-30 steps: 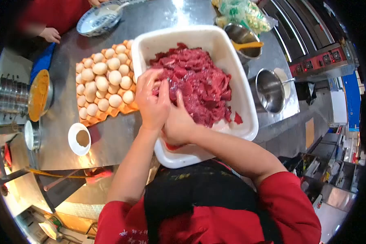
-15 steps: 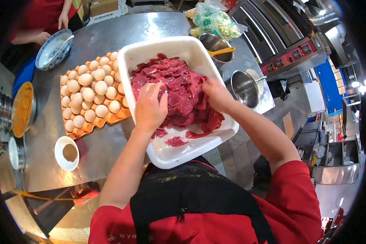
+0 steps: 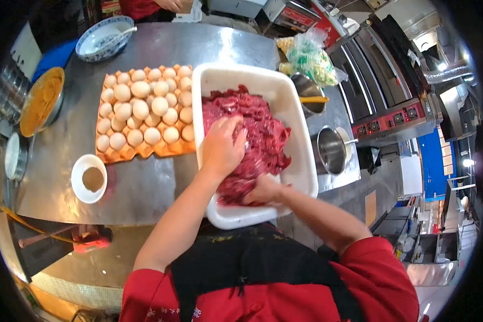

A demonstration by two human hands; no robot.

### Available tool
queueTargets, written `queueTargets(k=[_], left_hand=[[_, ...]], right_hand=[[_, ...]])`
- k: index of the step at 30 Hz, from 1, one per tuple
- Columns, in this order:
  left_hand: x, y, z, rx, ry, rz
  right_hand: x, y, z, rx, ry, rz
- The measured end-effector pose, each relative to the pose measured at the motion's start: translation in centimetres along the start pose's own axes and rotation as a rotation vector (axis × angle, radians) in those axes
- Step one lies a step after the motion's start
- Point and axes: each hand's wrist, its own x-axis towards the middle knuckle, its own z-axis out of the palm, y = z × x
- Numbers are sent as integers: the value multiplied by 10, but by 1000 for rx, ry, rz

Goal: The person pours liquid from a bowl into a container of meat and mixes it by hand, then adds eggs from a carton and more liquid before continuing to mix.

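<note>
Dark red sliced raw meat (image 3: 263,129) is heaped in a white plastic tub (image 3: 300,134) at the table's front edge. On the left of the heap, my left hand (image 3: 224,148) presses into the meat, its fingers curled round some of it and the thumb apart. My right hand (image 3: 267,190) is low in the tub, near the side closest to me. Its fingers are sunk in the meat and closed on a clump of it, partly hidden and blurred by motion.
Left of the tub is an orange tray (image 3: 145,151) full of eggs (image 3: 140,109). A white bowl of brown powder (image 3: 80,196), a patterned bowl (image 3: 86,53) and a metal bowl (image 3: 59,96) stand further left. Right are metal pots (image 3: 331,150) and a plastic bag (image 3: 308,59). A person's hand (image 3: 169,4) shows behind.
My right hand has moved from the heap's right side down to its near edge, pulling meat towards me. My left hand stays on the heap's left. The view has shifted.
</note>
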Motion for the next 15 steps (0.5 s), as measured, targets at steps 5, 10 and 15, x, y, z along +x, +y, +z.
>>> queueTargets(k=[5, 10, 15], left_hand=[[5, 13, -10, -99, 90, -157], [3, 0, -7, -162, 179, -167], [2, 1, -9, -70, 67, -128]], right_hand=[[17, -80, -6, -438, -81, -119], [96, -80, -115, -500, 407, -733], [127, -120, -120, -831, 188, -505]])
